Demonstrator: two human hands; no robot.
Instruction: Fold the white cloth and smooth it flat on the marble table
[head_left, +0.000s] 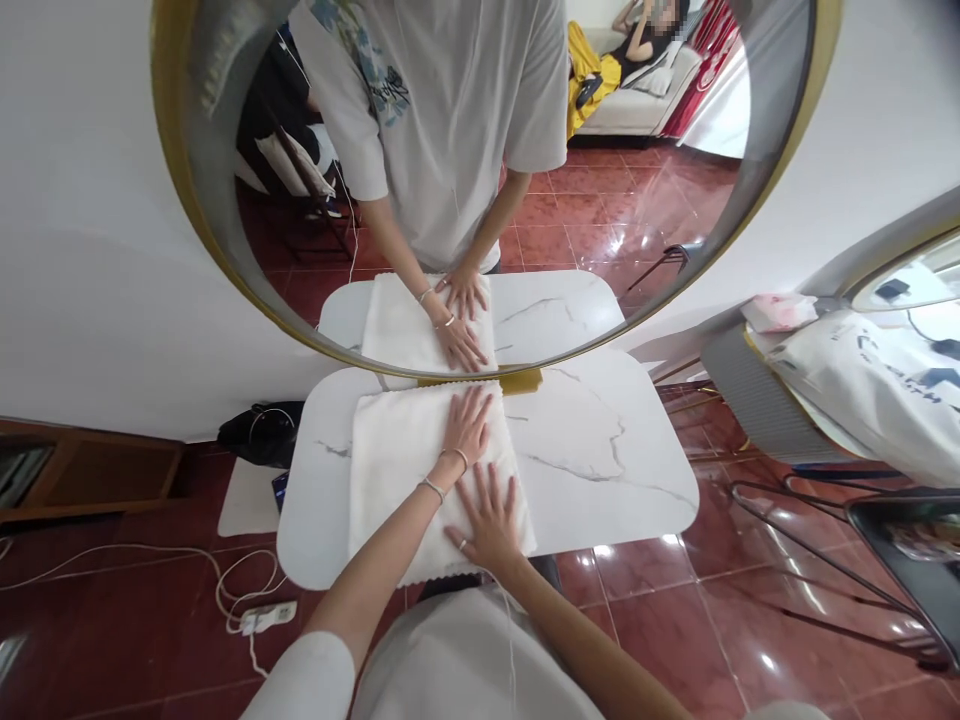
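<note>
Both your hands lie flat, fingers spread, gripping nothing. Left hand (pixel 466 425) presses on the far right part of the folded white cloth towel (pixel 405 470), fingers pointing toward the wall; thin bangles at that wrist. Right hand (pixel 491 515) rests palm down on the towel's near right corner, just behind the left, a ring on one finger. Towel sits on the left half of the white marble-patterned table with rounded corners (pixel 607 450), its near edge hanging slightly over the table's front. Large round gold-framed mirror (pixel 637 180) on the wall touches the table's far edge and repeats hands and towel. White power strip with cable (pixel 262 618) on the red tiled floor (pixel 675 630), lower left.
</note>
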